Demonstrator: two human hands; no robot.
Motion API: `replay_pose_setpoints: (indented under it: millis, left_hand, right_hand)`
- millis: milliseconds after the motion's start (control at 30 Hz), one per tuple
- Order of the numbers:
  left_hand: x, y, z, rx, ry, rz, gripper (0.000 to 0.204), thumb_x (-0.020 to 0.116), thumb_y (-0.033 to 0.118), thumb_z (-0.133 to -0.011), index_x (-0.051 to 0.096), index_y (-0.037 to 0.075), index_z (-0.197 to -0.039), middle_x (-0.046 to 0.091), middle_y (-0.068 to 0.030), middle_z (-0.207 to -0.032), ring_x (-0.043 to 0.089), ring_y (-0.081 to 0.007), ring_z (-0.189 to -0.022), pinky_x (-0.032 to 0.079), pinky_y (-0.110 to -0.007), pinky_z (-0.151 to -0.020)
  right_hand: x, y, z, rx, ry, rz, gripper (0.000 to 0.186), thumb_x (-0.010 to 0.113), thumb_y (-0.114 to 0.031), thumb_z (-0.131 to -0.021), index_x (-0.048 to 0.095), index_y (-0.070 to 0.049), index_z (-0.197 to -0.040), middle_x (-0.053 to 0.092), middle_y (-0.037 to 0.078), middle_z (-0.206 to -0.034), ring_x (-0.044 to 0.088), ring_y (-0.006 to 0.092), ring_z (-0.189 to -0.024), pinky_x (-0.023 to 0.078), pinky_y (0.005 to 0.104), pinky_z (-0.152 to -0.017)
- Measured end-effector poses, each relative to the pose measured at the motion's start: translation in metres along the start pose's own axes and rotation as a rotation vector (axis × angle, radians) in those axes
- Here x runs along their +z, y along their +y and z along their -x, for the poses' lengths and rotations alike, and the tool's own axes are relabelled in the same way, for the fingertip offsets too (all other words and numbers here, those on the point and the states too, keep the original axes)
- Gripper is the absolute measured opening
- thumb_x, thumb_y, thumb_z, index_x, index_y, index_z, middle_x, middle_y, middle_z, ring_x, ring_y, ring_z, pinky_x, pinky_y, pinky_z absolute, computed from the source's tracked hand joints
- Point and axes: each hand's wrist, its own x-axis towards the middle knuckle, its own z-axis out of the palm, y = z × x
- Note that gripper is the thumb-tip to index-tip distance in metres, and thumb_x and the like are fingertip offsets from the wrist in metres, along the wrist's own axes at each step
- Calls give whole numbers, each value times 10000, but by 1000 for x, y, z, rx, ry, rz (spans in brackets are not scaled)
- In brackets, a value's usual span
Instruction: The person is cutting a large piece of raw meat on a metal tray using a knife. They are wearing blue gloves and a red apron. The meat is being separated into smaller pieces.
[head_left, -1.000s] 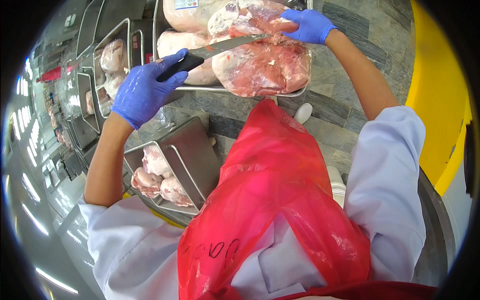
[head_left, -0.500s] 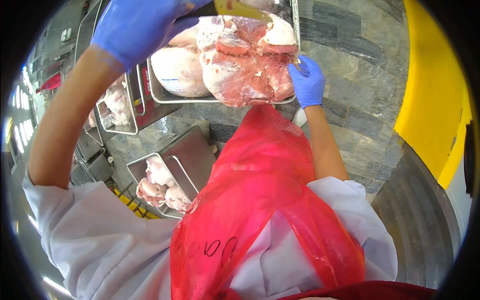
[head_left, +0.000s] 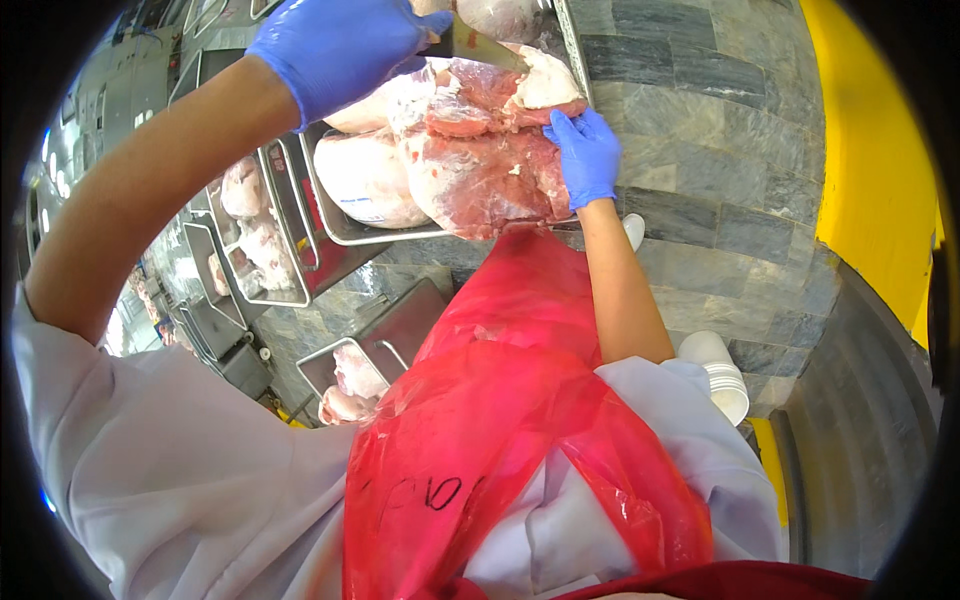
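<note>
A large boned-out cut of raw meat (head_left: 485, 165), red with pale fat, lies at the near right of a metal tray (head_left: 385, 236). My left hand (head_left: 340, 50), in a blue glove, is closed round the dark handle of a knife. The knife blade (head_left: 482, 46) reaches right over the meat, its tip by a pale fatty flap (head_left: 548, 82) at the top right. My right hand (head_left: 588, 160), also gloved in blue, pinches the meat's right edge just below that flap. Beside the cut sits a whole pale piece of meat (head_left: 365, 180).
To the left stand more metal trays (head_left: 300, 300) holding meat, and a metal cart (head_left: 405, 320) with meat pieces is lower down. A stack of white buckets (head_left: 715, 370) stands on the tiled floor at right, near a yellow wall edge (head_left: 870, 180). My red plastic apron (head_left: 500, 370) touches the tray side.
My right hand has shifted up and left along the meat's edge, closer to the fatty flap. The knife has moved right and down with my left hand. The whole view has shifted slightly.
</note>
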Motion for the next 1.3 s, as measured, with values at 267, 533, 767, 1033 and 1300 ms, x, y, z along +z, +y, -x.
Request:
replay_pose_setpoints:
  millis: [267, 533, 767, 1033, 1300]
  left_hand:
    - [48, -4, -25, 203, 82, 164, 400, 583, 375, -933, 594, 166, -1274, 611, -76, -752, 612, -282, -575, 485, -395, -498]
    - [40, 54, -37, 245, -16, 209, 387, 558, 128, -858, 556, 61, -1239, 613, -117, -741, 641, -284, -553, 484, -398, -434]
    - [81, 54, -48, 333, -116, 335, 446, 543, 356, -946, 463, 177, -1347, 635, -99, -804, 651, -284, -628, 494, -398, -488]
    - [138, 57, -25, 218, -9, 453, 588, 602, 425, -916, 424, 269, -1455, 588, -75, -754, 615, -268, -566, 490, -398, -491]
    - [125, 64, -18, 177, -10, 407, 509, 551, 397, -946, 462, 195, -1404, 662, -80, -852, 665, -270, -655, 512, -406, -534]
  right_hand:
    - [-28, 12, 21, -463, 166, 929, 610, 822, -46, -681, 620, -46, -1257, 594, 130, -996, 607, 284, -875, 515, 354, -776]
    - [-42, 51, 45, -880, 146, 1102, 464, 798, -253, -726, 647, -154, -1154, 579, 57, -1122, 546, 295, -1072, 409, 484, -1023]
    - [-38, 80, 76, -991, 532, 1223, 467, 801, -515, -723, 615, -239, -1050, 555, -18, -1000, 545, 235, -932, 405, 413, -816]
    - [-46, 79, 57, -1035, 580, 1193, 373, 831, -367, -735, 648, -155, -982, 632, 16, -954, 614, 243, -796, 507, 382, -677]
    - [-45, 70, 47, -1009, 653, 1154, 323, 836, -277, -744, 694, -89, -967, 684, 86, -916, 679, 274, -783, 547, 371, -659]
